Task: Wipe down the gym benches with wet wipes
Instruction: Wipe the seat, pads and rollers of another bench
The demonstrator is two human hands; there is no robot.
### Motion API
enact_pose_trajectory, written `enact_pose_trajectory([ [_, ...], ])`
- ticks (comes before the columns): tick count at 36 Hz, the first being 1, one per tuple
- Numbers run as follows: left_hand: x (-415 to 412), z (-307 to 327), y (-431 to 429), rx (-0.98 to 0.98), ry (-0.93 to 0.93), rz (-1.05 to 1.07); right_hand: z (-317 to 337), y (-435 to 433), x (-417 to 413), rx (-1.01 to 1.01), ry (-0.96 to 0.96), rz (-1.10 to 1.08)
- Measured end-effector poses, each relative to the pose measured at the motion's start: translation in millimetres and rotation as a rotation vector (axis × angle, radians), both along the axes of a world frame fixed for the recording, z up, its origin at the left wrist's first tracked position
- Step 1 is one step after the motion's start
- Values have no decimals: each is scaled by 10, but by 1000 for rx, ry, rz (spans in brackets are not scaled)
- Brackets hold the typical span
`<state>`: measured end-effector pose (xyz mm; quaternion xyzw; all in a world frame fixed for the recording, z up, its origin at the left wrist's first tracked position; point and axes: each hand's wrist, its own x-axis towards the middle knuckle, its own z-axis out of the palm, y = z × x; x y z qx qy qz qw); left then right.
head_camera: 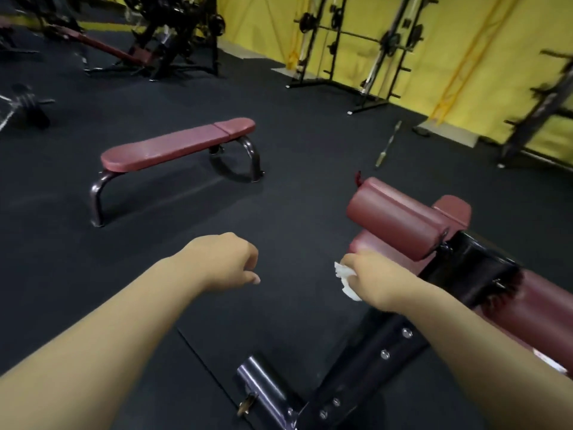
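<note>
My right hand (370, 274) grips a crumpled white wet wipe (345, 279) at the end of the lower maroon roller pad (379, 246) of a bench with a black frame (372, 352) at the right. A second, upper maroon roller pad (397, 217) sits just beyond it. My left hand (226, 260) hangs over the dark floor with its fingers loosely curled and nothing in it. A flat maroon bench (176, 144) on curved metal legs stands apart at the centre left.
A barbell (387, 144) lies on the black rubber floor. Squat racks (350, 45) stand along the yellow wall. An incline bench and machines (130, 41) fill the far left. A metal foot tube (263, 389) of the near bench juts out at the bottom.
</note>
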<state>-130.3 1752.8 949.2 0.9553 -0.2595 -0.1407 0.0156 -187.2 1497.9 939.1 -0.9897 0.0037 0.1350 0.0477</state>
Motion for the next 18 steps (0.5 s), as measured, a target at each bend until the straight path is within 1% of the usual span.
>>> enact_pose_trajectory([
  [5,457,-96,-393,-48,-2,-162,-43,-343,17,12,-39,-157],
  [12,1092,-120,-1018,-97,-52,-330,-80,-796,243,6,-162,-319],
  [18,1610,-26,-1603,-137,-109,-476,-57,-1070,379,66,-296,-440],
])
